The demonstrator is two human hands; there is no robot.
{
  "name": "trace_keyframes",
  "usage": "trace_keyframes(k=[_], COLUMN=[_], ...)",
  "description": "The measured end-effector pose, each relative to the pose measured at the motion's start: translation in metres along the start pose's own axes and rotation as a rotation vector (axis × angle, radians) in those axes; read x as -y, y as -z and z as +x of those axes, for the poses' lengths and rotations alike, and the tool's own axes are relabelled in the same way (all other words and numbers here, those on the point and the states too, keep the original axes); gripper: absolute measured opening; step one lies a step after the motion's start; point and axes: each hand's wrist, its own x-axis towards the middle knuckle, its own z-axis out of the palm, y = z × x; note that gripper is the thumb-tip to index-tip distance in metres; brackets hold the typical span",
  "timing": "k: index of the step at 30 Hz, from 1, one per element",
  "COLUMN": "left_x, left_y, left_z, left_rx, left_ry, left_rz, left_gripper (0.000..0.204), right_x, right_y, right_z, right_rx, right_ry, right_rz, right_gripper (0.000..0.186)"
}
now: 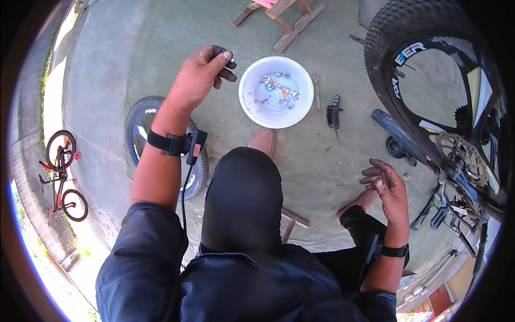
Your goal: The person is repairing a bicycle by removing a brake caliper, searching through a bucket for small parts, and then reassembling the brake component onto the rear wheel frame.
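My left hand (210, 68), smudged black at the fingers, is raised to the left of a white plastic basin (245, 96). Its thumb and fingers pinch a small shiny metal part (232, 60), too small to tell its exact kind. Inside the basin lie an open-ended wrench (281, 87) and several small metal pieces. Another wrench (317, 94) rests on the ground just right of the basin, beside a black folding multi-tool (334, 111). My right hand (387, 187), also blackened, hovers holding nothing, its fingers loosely bent and apart, left of the bicycle's disc rotor (462, 156).
A bicycle with a fat knobbly tyre (390, 27) fills the right side. A detached wheel (140, 119) lies under my left forearm. A wooden stand (298, 29) is at the far edge, and a red bicycle (60, 177) stands far left. My shoe (263, 143) is near the basin.
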Motion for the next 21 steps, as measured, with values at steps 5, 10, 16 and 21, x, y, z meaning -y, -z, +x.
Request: trace_keyframes(k=[5,10,16,21], left_x=[-0.098,-0.143,-0.058,-0.034], left_y=[-0.025,-0.101,-0.209,-0.239], left_z=[-0.076,-0.137,-0.189,-0.192], left_rx=[0.108,0.409,0.694,0.786], left_ry=[-0.289,-0.304,-0.002,0.293], left_rz=[0.028,0.110,-0.117,-0.252], left_gripper=[0.021,0.015,0.018,0.024], right_x=[0.002,0.000,-0.017,-0.035], right_y=[-0.011,-0.019,-0.018,-0.004], right_z=[-0.029,-0.050,-0.073,-0.089], right_rx=[0.054,0.044,0.025,0.050], right_ry=[0.122,0.171,0.263,0.238], right_rz=[0.035,0.085,0.177,0.129], right_gripper=[0.058,0.049,0.041,0.035])
